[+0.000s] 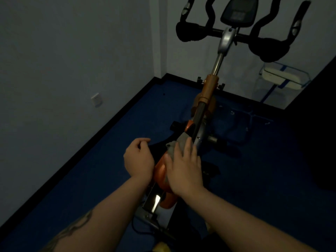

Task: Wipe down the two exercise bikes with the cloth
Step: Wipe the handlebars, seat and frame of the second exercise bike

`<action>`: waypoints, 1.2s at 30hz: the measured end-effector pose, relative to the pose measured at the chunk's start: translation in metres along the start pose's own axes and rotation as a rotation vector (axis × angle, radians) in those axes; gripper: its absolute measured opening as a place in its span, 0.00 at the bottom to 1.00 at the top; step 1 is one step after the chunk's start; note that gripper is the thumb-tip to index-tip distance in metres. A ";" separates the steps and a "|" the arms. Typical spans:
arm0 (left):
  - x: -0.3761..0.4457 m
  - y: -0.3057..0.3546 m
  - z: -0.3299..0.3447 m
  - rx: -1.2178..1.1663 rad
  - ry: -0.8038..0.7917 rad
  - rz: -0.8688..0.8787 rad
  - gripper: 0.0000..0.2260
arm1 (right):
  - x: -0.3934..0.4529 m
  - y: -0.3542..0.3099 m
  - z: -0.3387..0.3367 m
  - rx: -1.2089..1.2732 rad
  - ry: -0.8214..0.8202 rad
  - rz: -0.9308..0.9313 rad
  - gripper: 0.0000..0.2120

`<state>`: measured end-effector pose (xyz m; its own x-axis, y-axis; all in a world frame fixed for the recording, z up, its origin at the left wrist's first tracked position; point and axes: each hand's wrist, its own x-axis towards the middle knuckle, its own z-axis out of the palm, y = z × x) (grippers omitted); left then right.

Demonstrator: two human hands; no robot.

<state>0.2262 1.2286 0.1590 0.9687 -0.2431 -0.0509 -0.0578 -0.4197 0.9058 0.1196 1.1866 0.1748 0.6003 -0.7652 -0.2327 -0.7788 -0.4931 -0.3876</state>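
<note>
One exercise bike (201, 113) in view, with one console (239, 12) and one set of black handlebars (263, 46). One grey cloth (179, 145). Two hands: left hand (139, 159), right hand (184, 168). One wall socket (96, 100). One clear plastic bin (283, 78) at the floor's far right corner.

No text, brand, number or sign can be read anywhere in this dim view. The console (239, 12) at the top of the exercise bike (209, 91) shows a dark display panel, but whatever is on it is too blurred to make out.
</note>
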 end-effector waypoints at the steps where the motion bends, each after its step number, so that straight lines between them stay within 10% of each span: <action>1: 0.001 0.001 -0.001 -0.009 -0.015 -0.009 0.12 | 0.012 -0.001 -0.001 0.029 0.016 0.042 0.30; 10: -0.008 -0.001 -0.004 -0.081 -0.038 -0.006 0.12 | -0.042 0.007 0.031 -0.153 0.187 -0.237 0.32; 16: -0.019 -0.003 -0.004 0.002 -0.069 0.110 0.11 | -0.013 0.017 0.015 0.482 0.186 0.084 0.32; 29: -0.029 0.000 0.012 0.081 0.099 -0.035 0.10 | -0.018 0.002 0.002 0.218 -0.001 0.125 0.34; 36: -0.032 0.010 0.015 0.090 0.140 -0.068 0.09 | 0.058 0.010 -0.002 0.511 0.022 0.352 0.32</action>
<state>0.1912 1.2188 0.1629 0.9949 -0.0896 -0.0462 -0.0059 -0.5090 0.8607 0.1460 1.1362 0.1591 0.3151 -0.8569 -0.4079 -0.7408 0.0467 -0.6701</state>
